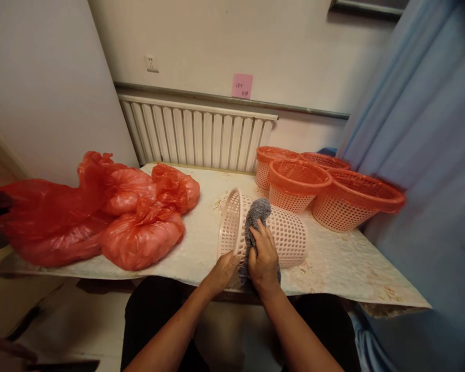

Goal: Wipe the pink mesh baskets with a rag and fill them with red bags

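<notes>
A pale pink perforated plastic wastebasket lies on its side on the cloth-covered table, its mouth facing left. My left hand grips the rim at the lower near edge, thumb on the outside. A dark grey cloth is draped across the basket's side behind the rim. My right hand presses this cloth against the basket, with the fingers bent over it; part of the cloth hangs below the palm.
Several wastebaskets lined with red bags stand upright at the back right, beside a blue curtain. Several filled, knotted red plastic bags lie on the left of the table. A white radiator runs along the wall behind.
</notes>
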`<action>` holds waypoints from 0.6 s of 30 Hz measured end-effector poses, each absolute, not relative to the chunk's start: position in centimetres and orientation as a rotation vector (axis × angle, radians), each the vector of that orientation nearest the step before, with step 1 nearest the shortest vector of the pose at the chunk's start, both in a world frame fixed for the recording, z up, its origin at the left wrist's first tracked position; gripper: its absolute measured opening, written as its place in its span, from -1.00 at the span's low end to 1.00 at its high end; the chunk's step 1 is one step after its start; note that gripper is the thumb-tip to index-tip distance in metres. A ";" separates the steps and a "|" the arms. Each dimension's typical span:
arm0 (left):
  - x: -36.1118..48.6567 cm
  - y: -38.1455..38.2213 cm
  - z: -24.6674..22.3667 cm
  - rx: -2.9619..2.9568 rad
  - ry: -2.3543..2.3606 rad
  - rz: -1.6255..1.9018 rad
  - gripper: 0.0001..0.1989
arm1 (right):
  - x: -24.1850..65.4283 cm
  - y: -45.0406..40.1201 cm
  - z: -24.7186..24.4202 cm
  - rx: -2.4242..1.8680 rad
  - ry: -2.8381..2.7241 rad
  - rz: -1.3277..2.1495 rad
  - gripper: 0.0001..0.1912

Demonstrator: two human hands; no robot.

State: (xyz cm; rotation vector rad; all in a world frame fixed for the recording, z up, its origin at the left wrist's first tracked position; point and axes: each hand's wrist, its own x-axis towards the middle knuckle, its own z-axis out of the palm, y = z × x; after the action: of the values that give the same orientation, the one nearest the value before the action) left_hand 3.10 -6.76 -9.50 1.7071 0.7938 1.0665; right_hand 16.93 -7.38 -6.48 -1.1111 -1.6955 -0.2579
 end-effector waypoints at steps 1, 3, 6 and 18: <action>3.1 -6.9 -9.6 1.718 0.791 1.063 -0.28 | 17.0 -7.3 -6.5 -1.112 -1.695 -0.257 -0.44; 3.1 -7.1 -9.8 1.727 0.798 1.059 -0.27 | 17.0 -7.3 -6.6 -1.112 -1.699 -0.252 -0.44; 3.1 -7.2 -10.1 1.715 0.839 1.074 -0.27 | 17.3 -7.0 -6.7 -1.106 -1.704 -0.251 -0.44; 3.1 -6.8 -11.2 1.748 0.829 1.085 -0.27 | 27.1 -4.0 -8.8 -1.417 -1.413 -0.316 -0.50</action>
State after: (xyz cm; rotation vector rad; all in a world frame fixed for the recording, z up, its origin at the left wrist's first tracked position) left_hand 3.12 -6.77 -11.17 1.7480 0.8294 1.0847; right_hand 27.11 -3.96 -8.84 -1.4170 -1.4131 -0.3157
